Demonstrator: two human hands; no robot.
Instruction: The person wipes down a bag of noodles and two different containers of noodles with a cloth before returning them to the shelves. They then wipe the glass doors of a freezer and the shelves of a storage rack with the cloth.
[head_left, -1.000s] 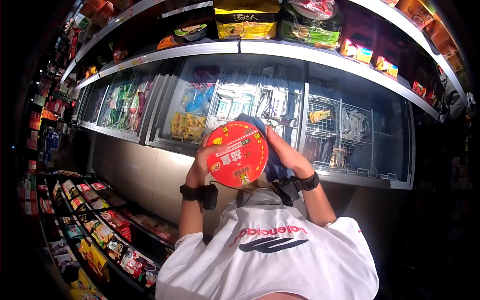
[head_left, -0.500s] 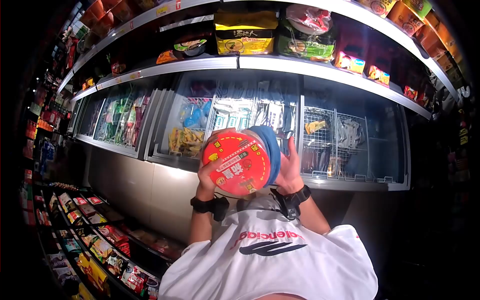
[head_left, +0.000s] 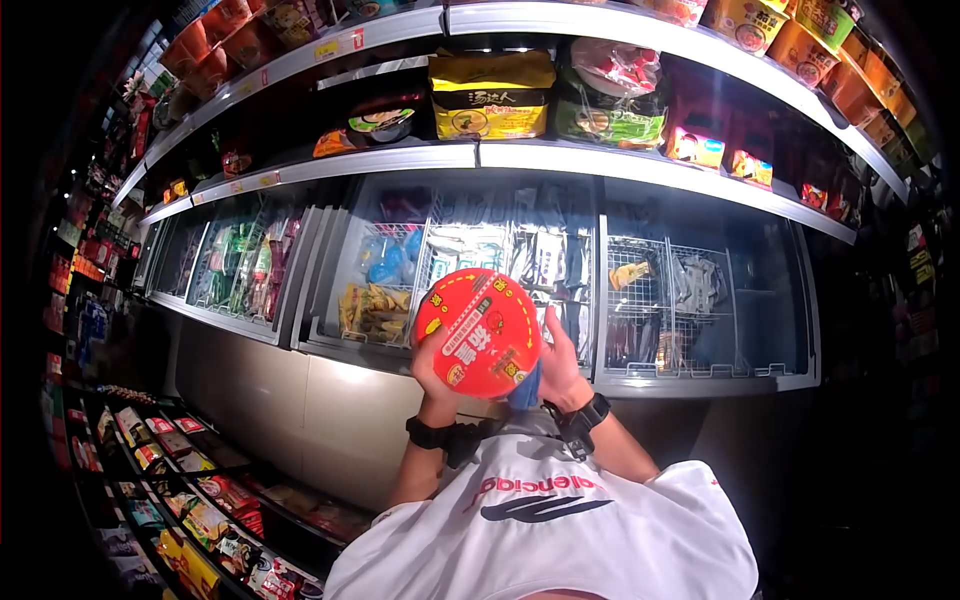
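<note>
In the head view, the left hand (head_left: 436, 370) grips a round tub with a red lid (head_left: 478, 332) by its left side, the thumb lying over the edge of the lid. The lid faces up toward the camera and carries white and yellow print with a dashed yellow line along its rim. The right hand (head_left: 564, 366) is at the tub's right edge, with some fingers pointing up and away from the body; its contact with the tub's far side is hidden, so whether it grips cannot be told. A blue item (head_left: 525, 387) shows just below the lid, between the tub and the right hand, mostly covered.

Both wrists wear black bands, and the person wears a white shirt (head_left: 540, 530) with red lettering and a black mark. The tub is held in front of a freezer (head_left: 455, 352) with wire baskets. Inside are yellow packets (head_left: 374, 312), blue packs (head_left: 388, 262) and pale packages. Above the freezer, a shelf (head_left: 575, 158) bears a yellow and black noodle pack (head_left: 491, 97) and a green pack (head_left: 612, 118). At the lower left, curved racks hold colourful packets (head_left: 190, 565).
</note>
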